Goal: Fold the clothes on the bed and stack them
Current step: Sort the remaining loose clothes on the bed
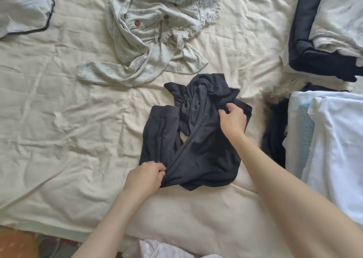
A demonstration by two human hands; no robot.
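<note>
A crumpled black garment (196,136) lies in the middle of the cream bed sheet (59,120). My left hand (145,176) pinches its near lower-left edge. My right hand (233,118) grips a fold near its upper right side. Beyond it lies an unfolded pale green printed shirt (153,33) with brown buttons and lace trim. On the right edge sit folded clothes: a white and light blue stack (330,140) and, farther back, a dark navy piece under a pale printed one (314,41).
A dark garment with a fur trim (275,120) lies between the black garment and the white stack. A pale pillow with black piping (21,8) sits at the far left corner. The bed's near edge and a patterned floor (29,244) show at bottom left.
</note>
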